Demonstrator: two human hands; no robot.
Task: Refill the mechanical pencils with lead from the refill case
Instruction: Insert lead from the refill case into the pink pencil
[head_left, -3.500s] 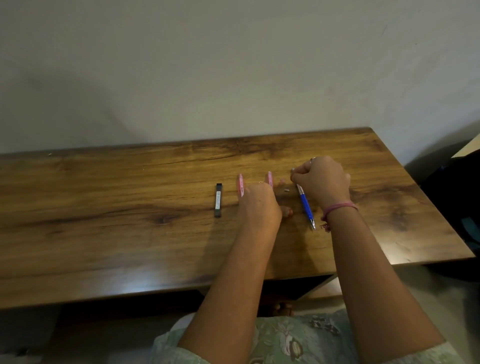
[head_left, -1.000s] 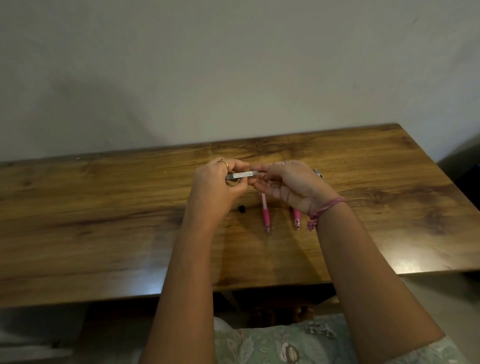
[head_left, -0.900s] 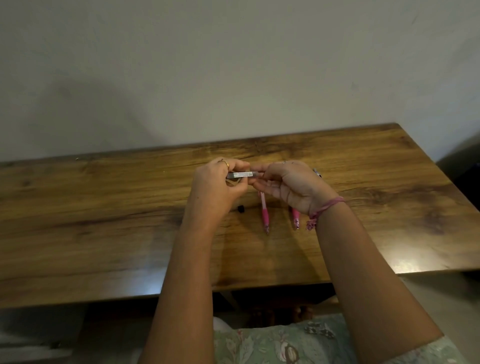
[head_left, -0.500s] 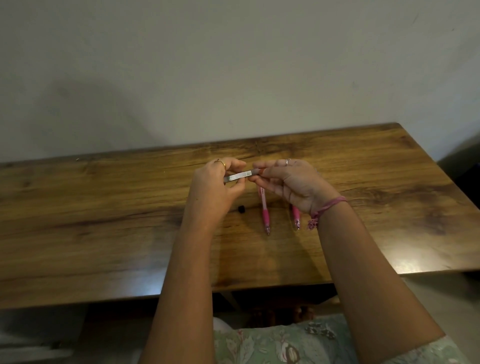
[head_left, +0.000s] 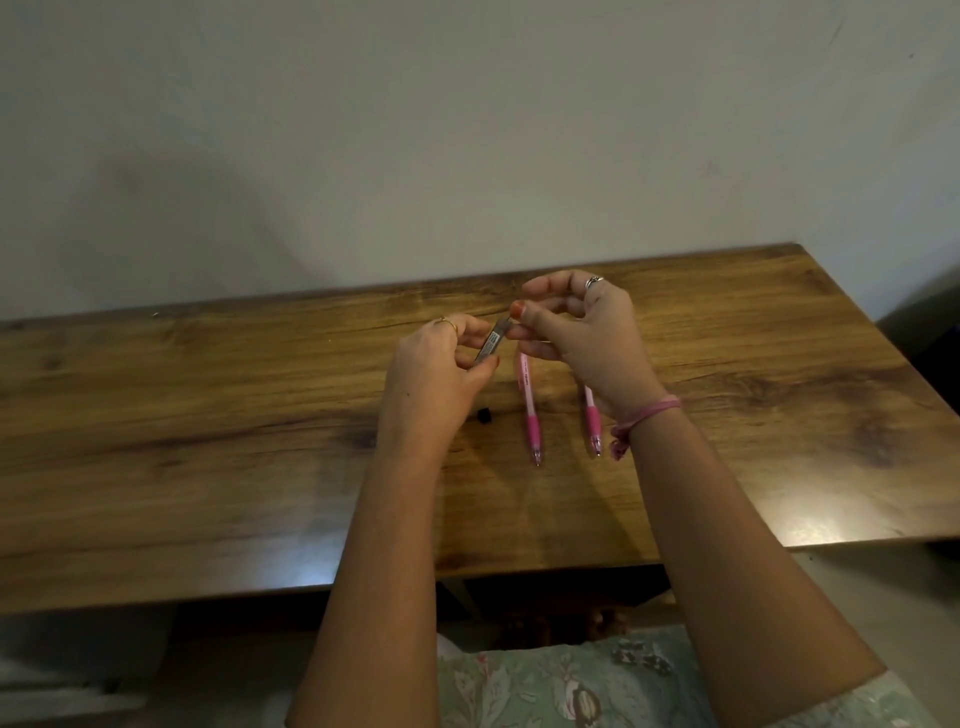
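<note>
Grey, slim plastic refill case (head_left: 491, 345) tilts in her left hand (head_left: 436, 374); right hand (head_left: 576, 332) seemingly pinches its top, above the wooden table (head_left: 208, 441).

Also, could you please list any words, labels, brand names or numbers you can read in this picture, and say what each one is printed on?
Nothing here can be read.
Small grey lead refill case, held in the left hand: a pale label with print, too blurred to read.
Left pink mechanical pencil on the wooden table: dark lettering on the barrel, too small to read.
Right pink mechanical pencil: no print visible.
</note>
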